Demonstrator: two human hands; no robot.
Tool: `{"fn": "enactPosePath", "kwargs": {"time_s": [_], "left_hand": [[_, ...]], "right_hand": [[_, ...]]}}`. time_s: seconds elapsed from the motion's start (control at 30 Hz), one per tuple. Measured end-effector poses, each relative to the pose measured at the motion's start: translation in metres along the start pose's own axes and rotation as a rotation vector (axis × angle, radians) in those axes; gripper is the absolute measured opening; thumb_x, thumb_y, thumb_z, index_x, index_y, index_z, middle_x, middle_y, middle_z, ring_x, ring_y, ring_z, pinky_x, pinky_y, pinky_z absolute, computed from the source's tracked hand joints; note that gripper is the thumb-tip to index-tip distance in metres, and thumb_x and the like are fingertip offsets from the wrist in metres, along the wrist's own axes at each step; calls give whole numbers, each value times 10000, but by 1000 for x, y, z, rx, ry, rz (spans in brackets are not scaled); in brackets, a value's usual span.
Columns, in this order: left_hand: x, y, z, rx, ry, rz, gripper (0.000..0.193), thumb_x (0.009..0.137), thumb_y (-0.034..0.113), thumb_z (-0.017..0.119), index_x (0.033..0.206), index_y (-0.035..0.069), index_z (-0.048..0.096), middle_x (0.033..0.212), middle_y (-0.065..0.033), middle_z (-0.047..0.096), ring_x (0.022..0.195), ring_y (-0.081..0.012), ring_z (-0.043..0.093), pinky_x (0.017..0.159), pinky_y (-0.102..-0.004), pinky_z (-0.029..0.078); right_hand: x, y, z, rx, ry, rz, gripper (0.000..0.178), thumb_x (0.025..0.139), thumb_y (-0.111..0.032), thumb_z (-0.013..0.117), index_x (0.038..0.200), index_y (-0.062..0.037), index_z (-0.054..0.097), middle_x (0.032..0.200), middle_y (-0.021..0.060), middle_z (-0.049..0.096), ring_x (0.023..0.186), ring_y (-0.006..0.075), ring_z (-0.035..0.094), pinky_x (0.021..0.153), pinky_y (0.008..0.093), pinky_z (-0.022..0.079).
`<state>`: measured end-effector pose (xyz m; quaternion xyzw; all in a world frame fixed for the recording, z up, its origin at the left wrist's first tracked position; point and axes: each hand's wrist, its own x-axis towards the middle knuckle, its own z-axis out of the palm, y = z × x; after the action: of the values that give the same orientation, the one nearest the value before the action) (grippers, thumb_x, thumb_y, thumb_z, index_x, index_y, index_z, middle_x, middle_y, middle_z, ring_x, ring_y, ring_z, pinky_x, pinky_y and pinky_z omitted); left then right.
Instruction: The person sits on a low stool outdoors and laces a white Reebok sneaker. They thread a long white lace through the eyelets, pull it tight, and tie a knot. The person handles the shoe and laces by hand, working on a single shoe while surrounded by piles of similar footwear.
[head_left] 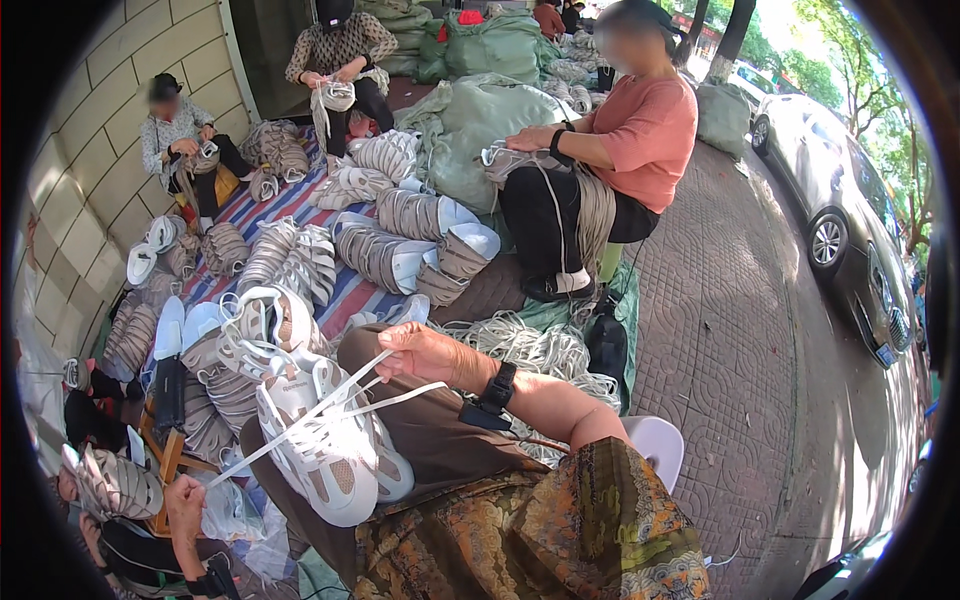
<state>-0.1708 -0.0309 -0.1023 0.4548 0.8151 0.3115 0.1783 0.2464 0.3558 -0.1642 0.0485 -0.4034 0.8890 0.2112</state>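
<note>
A pair of white and beige sneakers (318,440) rests across my lap, on brown trousers (440,440). Above the shoes, my right hand (430,355) pinches a white shoelace (352,382) between thumb and fingers. Down and to the left, my left hand (185,508) is closed on the other stretch of the lace, which runs taut over the sneakers. A loose lace end trails below my right hand. Both my wrists carry black bands. Behind the pair, a further white and beige shoe (275,318) partly overlaps it.
Stacks of nested shoe uppers (375,245) cover a striped sheet (235,290). Loose laces (530,345) lie heaped beside a dark bottle (606,345). A co-worker in a pink shirt (645,130) sits ahead; others work farther left. Green sacks (490,50) stand behind, a parked car (830,200) right.
</note>
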Motion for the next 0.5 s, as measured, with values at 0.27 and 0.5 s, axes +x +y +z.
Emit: {"fn": "enactPosePath", "kwargs": {"time_s": [0.27, 0.5], "left_hand": [[-15, 189, 45, -220, -126, 158, 85, 851, 27, 621, 768, 23, 602, 648, 22, 545, 580, -41, 470, 525, -209, 366], [-11, 300, 111, 48, -237, 725, 79, 864, 59, 697, 866, 20, 628, 684, -114, 641, 558, -227, 622, 543, -311, 467]], "right_hand": [[-6, -23, 13, -1030, 431, -140, 131, 967, -129, 587, 947, -11, 641, 806, 9, 648, 761, 71, 590, 691, 256, 492], [-15, -34, 144, -869, -85, -299, 204, 935, -95, 644, 1116, -8, 604, 963, 28, 643, 850, 59, 557, 717, 269, 484]]}}
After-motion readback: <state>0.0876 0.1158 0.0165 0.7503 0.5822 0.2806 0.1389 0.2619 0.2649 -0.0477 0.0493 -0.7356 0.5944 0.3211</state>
